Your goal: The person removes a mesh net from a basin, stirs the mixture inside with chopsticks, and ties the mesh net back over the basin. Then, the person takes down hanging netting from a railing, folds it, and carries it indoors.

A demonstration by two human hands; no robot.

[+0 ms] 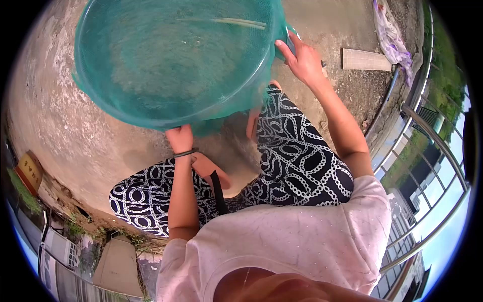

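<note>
A large round hoop covered in green mesh netting [166, 60] fills the upper part of the view, tilted in front of my legs. My left hand [180, 138] is closed at its near edge, with the fingertips hidden by the mesh. At the right side of the rim, my right hand [301, 59] grips gathered netting, thumb on top. A small pale-edged shape shows by those fingers, too unclear to name. Two or so thin pale strips [241, 23] appear within the hoop, and I cannot tell whether they lie on or under the mesh.
My patterned trouser legs [297, 151] are bent beneath the hoop on a concrete floor [45, 100]. At the upper right lie a flat beige tile [366, 59] and a crumpled white and purple cloth [392, 35]. A metal railing [443, 141] runs along the right; a wooden sign [29, 172] stands left.
</note>
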